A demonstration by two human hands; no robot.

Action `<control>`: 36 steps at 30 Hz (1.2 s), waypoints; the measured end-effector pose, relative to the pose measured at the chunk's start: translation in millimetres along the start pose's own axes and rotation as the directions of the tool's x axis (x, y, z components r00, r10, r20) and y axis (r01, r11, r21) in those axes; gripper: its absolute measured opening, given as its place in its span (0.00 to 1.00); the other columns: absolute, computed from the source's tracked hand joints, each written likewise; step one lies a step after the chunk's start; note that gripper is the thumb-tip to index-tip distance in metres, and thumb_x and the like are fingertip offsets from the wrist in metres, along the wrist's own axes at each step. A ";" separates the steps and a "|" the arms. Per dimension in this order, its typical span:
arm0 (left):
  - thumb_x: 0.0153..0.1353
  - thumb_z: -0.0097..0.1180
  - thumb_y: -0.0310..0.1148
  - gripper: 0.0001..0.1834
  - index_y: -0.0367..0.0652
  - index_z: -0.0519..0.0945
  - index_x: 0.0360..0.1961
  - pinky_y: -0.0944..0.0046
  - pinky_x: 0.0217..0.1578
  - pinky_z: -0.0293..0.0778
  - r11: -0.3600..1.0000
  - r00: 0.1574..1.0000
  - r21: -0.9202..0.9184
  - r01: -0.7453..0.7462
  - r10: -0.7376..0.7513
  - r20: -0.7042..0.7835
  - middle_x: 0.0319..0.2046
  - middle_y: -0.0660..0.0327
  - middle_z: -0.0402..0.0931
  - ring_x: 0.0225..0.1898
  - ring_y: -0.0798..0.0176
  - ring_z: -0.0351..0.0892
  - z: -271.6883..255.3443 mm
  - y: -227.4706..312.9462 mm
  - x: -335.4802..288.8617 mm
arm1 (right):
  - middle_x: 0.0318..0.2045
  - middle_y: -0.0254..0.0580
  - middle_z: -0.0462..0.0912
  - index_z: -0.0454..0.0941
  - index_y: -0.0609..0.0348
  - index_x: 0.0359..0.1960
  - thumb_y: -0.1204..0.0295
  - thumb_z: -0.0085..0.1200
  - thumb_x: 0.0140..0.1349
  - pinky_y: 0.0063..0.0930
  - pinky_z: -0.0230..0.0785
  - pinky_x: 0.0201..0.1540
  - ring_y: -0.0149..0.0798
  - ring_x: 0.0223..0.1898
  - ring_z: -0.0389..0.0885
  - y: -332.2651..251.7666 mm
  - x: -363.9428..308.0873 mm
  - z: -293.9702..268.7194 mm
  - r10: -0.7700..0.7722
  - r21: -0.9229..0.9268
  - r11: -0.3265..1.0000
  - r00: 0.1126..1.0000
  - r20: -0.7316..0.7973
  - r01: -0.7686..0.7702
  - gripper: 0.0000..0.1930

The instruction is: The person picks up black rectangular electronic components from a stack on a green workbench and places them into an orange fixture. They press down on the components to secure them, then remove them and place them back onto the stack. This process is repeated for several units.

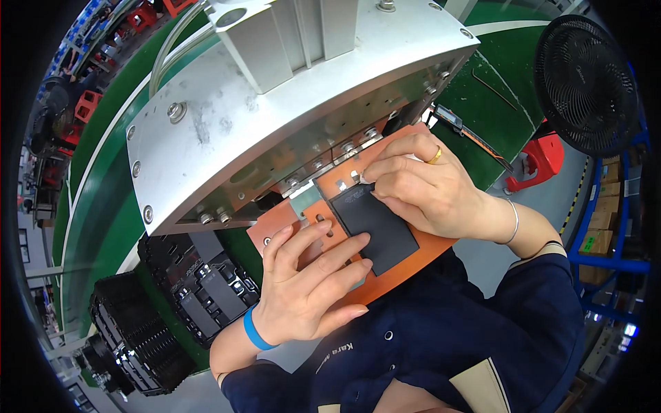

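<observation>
A flat black rectangular piece, much like a pouch battery [377, 227], lies tilted on an orange fixture plate [406, 265]. Small shiny metal tabs [341, 184] show at its far end, by the press. My left hand [310, 282] has its fingers spread, the fingertips resting on the black piece's left edge and on the plate beside it. At the far right corner of the piece, my right hand [423, 182] is closed in a pinch. A bit of white shows by its fingers, but what they hold is hidden.
A big silver press [227, 117] overhangs the plate's far side. Black trays [200, 282] with parts and stacked black trays [138, 337] stand at left. Toward the right are a digital caliper [468, 134], a hex key [494, 89], a black fan [585, 82] and a red stool [540, 165].
</observation>
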State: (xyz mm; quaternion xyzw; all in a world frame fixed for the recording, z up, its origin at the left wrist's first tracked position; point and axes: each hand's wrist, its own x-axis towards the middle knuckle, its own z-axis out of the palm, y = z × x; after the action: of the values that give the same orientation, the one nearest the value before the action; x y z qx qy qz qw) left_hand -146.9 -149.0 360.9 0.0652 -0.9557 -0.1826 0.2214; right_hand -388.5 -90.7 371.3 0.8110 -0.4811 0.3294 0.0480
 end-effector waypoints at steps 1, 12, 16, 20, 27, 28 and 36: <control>0.62 0.43 0.57 0.24 0.50 0.78 0.42 0.46 0.57 0.51 1.000 1.000 0.000 0.004 -0.004 0.003 0.49 0.62 0.77 0.55 0.48 0.63 0.3 0.4 -0.2 | 0.35 0.31 0.78 0.72 0.55 0.31 0.78 0.56 0.44 0.33 0.68 0.44 0.38 0.42 0.73 0.9 0.6 1.3 -0.007 0.006 1.000 1.000 0.018 0.007 0.11; 0.60 0.46 0.56 0.22 0.51 0.79 0.41 0.47 0.60 0.47 0.999 0.999 -0.024 0.042 -0.041 0.019 0.49 0.64 0.77 0.57 0.50 0.62 0.4 1.8 -0.3 | 0.39 0.33 0.77 0.73 0.53 0.34 0.70 0.51 0.50 0.36 0.64 0.55 0.37 0.48 0.72 -10.0 4.5 2.1 -0.032 -0.282 0.957 0.988 0.148 0.073 0.09; 0.57 0.52 0.53 0.19 0.53 0.80 0.40 0.50 0.63 0.43 0.995 0.997 -0.059 0.075 -0.074 0.015 0.49 0.66 0.76 0.59 0.53 0.61 -1.8 3.8 1.2 | 0.39 0.36 0.78 0.73 0.54 0.33 0.70 0.52 0.48 0.33 0.69 0.48 0.37 0.45 0.74 -10.8 -2.1 0.0 0.035 -0.311 0.950 0.999 -0.018 -0.039 0.09; 0.56 0.52 0.53 0.19 0.53 0.80 0.40 0.50 0.63 0.44 0.996 0.998 -0.050 0.067 -0.068 -0.005 0.50 0.66 0.76 0.59 0.52 0.61 -1.9 3.3 -0.7 | 0.44 0.42 0.79 0.74 0.57 0.30 0.72 0.61 0.46 0.31 0.72 0.40 0.39 0.43 0.76 -19.0 -22.4 -12.4 0.042 -0.177 0.981 0.982 -0.185 -0.076 0.10; 0.55 0.54 0.52 0.19 0.52 0.80 0.42 0.48 0.61 0.48 0.995 0.996 -0.068 0.067 -0.070 -0.053 0.53 0.62 0.74 0.57 0.51 0.63 1.8 2.4 -3.9 | 0.60 0.54 0.66 0.65 0.54 0.36 0.66 0.64 0.52 0.56 0.42 0.65 0.57 0.67 0.56 -60.7 -40.2 -26.5 0.467 0.286 0.784 0.826 0.314 -0.552 0.18; 0.55 0.54 0.52 0.19 0.52 0.80 0.42 0.48 0.61 0.48 0.996 0.996 -0.068 0.065 -0.069 -0.059 0.53 0.61 0.74 0.57 0.51 0.64 2.2 2.1 -3.2 | 0.61 0.55 0.65 0.65 0.54 0.36 0.66 0.65 0.51 0.56 0.41 0.65 0.57 0.67 0.55 -56.0 -38.0 -31.2 0.462 0.343 0.746 0.815 0.351 -0.571 0.19; 0.55 0.53 0.52 0.19 0.52 0.80 0.42 0.48 0.61 0.47 0.997 0.996 -0.050 0.064 -0.066 -0.052 0.52 0.61 0.74 0.56 0.51 0.64 0.7 2.4 -1.9 | 0.53 0.45 0.76 0.68 0.55 0.30 0.69 0.69 0.44 0.54 0.52 0.62 0.51 0.63 0.63 -46.0 -40.2 -22.7 0.444 0.284 0.824 0.870 0.214 -0.490 0.19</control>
State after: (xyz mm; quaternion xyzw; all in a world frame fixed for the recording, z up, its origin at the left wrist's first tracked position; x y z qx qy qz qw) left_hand -145.6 -146.2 360.4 0.0958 -0.9421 -0.2111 0.2423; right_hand -375.1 -27.1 376.6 0.6853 -0.6056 0.3495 -0.2037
